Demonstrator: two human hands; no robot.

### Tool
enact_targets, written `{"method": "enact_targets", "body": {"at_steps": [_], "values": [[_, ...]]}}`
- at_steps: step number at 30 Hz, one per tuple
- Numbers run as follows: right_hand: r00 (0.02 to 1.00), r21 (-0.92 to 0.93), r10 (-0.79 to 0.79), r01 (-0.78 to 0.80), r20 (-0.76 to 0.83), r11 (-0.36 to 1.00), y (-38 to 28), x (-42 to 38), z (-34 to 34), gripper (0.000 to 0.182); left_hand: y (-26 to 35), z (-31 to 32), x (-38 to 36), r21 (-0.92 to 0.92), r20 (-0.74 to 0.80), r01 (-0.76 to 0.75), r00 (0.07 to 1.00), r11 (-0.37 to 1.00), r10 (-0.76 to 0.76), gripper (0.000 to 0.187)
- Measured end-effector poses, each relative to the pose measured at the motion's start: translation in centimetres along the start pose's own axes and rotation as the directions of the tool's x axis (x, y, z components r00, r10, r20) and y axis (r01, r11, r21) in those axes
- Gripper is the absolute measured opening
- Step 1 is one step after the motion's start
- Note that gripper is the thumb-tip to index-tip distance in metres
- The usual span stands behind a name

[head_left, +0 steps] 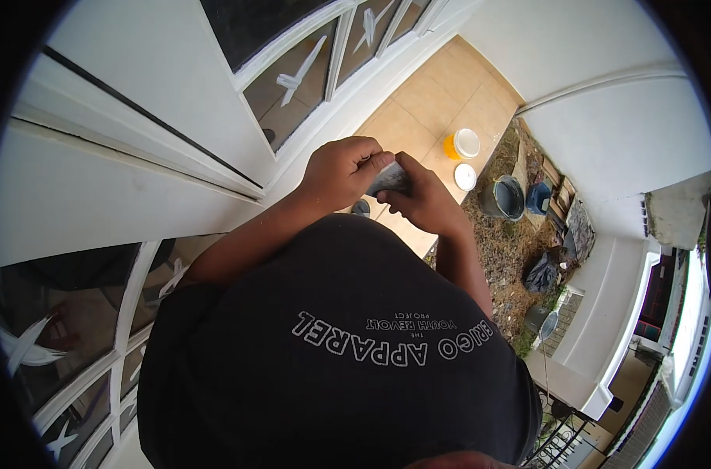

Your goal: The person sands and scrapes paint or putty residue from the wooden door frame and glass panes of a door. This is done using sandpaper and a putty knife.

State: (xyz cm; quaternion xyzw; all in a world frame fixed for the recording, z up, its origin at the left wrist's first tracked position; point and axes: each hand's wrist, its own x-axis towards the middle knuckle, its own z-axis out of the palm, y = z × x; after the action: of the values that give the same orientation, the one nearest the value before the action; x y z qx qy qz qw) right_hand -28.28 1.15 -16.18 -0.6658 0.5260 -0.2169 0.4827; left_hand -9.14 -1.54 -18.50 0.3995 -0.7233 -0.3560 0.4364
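In front of my chest, both hands meet around a small grey piece that looks like folded sandpaper (390, 180). My left hand (341, 170) is closed on its left side, with the thumb pressed along the near edge. On the other side, my right hand (427, 194) grips it between thumb and curled fingers. The fingers cover much of the piece, so its full shape is hidden. Past my hands on the tiled floor are a yellow tub with a white top (463, 144) and a round white lid (465, 177).
White-framed windows (336, 55) with white brush-like crosses on the glass run along the left. Beige tiles (418, 98) end at a strip of soil (488, 234) on the right. There stand a dark bucket (502, 197), a blue container (538, 198) and a black plastic bag (542, 273).
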Motion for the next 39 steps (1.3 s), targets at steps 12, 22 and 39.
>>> {"method": "enact_targets", "body": {"at_steps": [12, 22, 39], "values": [[0.971, 0.071, -0.072, 0.090, -0.228, 0.993, 2.5, 1.1, 1.8, 0.026, -3.1, -2.7, 0.9, -0.416, 0.348, 0.669, 0.743, 0.616, -0.572, 0.038], [0.994, 0.339, -0.084, 0.104, -0.074, 0.935, 2.5, 3.8, 3.7, 0.025, -2.3, -5.7, -3.9, -0.457, 0.200, 0.579, 0.807, 0.675, -0.556, 0.030], [0.996, 0.486, -0.066, 0.025, 0.067, 0.874, -0.4, -0.6, 3.0, 0.021, 0.6, -5.1, -6.3, -0.736, 0.310, 0.497, 0.851, 0.459, -0.423, 0.035]]}}
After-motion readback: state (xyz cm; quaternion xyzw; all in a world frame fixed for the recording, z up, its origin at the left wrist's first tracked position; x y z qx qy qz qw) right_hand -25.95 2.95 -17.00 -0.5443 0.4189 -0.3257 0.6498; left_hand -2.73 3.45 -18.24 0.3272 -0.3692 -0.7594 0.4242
